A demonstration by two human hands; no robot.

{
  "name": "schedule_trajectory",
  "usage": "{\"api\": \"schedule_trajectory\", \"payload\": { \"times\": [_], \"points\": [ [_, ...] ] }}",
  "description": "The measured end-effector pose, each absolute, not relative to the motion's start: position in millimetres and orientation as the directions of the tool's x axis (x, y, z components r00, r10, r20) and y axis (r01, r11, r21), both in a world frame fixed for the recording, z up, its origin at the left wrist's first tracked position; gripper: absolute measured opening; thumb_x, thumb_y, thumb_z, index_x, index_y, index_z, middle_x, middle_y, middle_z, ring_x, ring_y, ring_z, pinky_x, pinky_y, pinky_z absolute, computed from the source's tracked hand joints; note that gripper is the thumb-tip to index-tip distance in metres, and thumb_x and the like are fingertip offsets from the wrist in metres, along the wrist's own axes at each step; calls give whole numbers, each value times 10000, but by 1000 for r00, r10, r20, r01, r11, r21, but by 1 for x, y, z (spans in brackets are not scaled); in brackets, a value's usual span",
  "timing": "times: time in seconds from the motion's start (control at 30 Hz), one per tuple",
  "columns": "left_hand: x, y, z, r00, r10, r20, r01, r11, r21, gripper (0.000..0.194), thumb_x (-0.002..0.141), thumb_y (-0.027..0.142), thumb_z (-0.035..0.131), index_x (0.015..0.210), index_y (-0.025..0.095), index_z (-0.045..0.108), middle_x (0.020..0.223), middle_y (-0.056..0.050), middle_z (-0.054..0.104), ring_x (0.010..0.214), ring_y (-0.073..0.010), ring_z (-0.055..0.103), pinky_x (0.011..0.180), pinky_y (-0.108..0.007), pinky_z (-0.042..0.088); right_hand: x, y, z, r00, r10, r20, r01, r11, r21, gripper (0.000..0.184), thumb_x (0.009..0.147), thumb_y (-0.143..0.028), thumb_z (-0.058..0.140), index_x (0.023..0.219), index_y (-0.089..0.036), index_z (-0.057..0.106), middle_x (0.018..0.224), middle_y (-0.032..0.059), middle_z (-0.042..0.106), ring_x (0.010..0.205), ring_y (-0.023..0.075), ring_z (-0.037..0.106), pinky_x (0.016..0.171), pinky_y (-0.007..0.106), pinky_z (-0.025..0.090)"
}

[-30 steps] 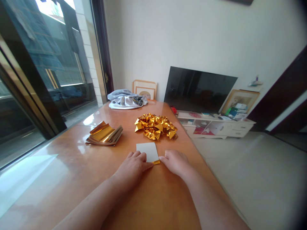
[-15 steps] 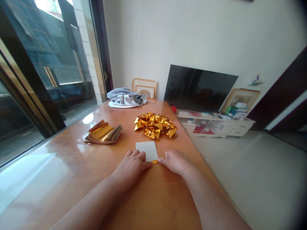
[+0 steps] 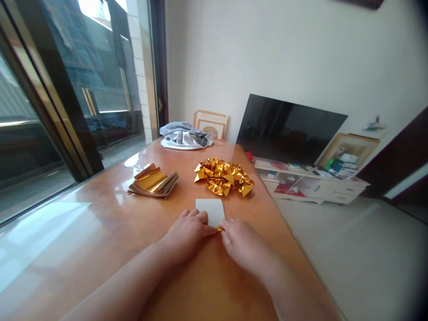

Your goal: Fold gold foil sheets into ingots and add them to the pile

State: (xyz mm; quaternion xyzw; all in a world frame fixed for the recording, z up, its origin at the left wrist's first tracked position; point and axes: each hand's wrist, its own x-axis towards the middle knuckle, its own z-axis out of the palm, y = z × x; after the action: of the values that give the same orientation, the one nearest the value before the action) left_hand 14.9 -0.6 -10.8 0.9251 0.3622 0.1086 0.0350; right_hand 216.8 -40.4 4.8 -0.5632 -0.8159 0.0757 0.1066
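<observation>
A small sheet of foil paper (image 3: 211,208) lies white side up on the orange wooden table (image 3: 100,223), with a sliver of its gold face showing at the near edge. My left hand (image 3: 187,232) rests on its near left corner, fingers curled and pressed down. My right hand (image 3: 240,243) meets it at the near edge, fingertips pinched on the folded gold strip. Beyond the sheet sits a heap of crumpled gold foil shapes (image 3: 224,176). A flat stack of gold foil sheets (image 3: 154,182) lies to the left of the heap.
A bundle of grey and white cloth (image 3: 185,136) lies at the table's far end, before a leaning picture frame (image 3: 211,125). A dark television (image 3: 290,129) and a low white cabinet (image 3: 310,185) stand to the right. Glass sliding doors run along the left.
My right hand has slid left along the sheet's near edge until it meets my left hand. The gold strip showing between them has shrunk. The camera has turned a little.
</observation>
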Motion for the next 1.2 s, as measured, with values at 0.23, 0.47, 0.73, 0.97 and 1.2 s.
{"api": "schedule_trajectory", "payload": {
  "times": [0.23, 0.47, 0.73, 0.97, 1.2],
  "points": [
    [0, 7, -14, 642, 753, 144, 677, -645, 355, 395, 867, 115, 529, 1061, 384, 743, 1041, -19, 638, 996, -219, 567, 871, -333, 395, 210, -53, 5, -430, 902, 38, 901, 431, -49, 323, 980, -141, 389, 1044, -194, 702, 982, 91, 678, 931, 236, 591, 819, 323, 411],
    [-6, 10, -9, 606, 790, 95, 700, -586, 408, 356, 865, 152, 558, 1038, 388, 761, 1081, -14, 681, 1045, -240, 582, 903, -359, 401, 197, -58, 13, -408, 913, -4, 913, 408, 15, 276, 978, -245, 474, 1124, -192, 703, 1031, 117, 677, 972, 277, 592, 851, 373, 436],
    [-10, 16, -14, 595, 802, 50, 697, -546, 465, 359, 840, 168, 583, 1038, 405, 767, 1055, 16, 705, 1035, -223, 596, 911, -326, 415, 192, -61, 12, -406, 914, 7, 913, 406, 47, 350, 988, -350, 479, 1283, -283, 656, 1051, 127, 664, 980, 287, 594, 820, 378, 432],
    [-14, 24, -19, 606, 795, 33, 662, -527, 532, 410, 779, 121, 570, 1036, 360, 783, 1055, 34, 733, 973, -189, 625, 866, -263, 442, 192, -63, 13, -387, 922, 28, 922, 386, 25, 402, 976, -522, 492, 1275, -315, 663, 1035, 123, 645, 1009, 306, 585, 842, 407, 424],
    [-13, 25, -19, 599, 801, 14, 665, -507, 549, 406, 770, 118, 568, 1022, 346, 790, 1048, 54, 758, 969, -183, 635, 860, -246, 448, 186, -65, 13, -435, 895, 95, 898, 439, -28, 473, 924, -618, 546, 1190, -260, 702, 1047, 114, 641, 1025, 313, 562, 908, 444, 412]
  ]
}}
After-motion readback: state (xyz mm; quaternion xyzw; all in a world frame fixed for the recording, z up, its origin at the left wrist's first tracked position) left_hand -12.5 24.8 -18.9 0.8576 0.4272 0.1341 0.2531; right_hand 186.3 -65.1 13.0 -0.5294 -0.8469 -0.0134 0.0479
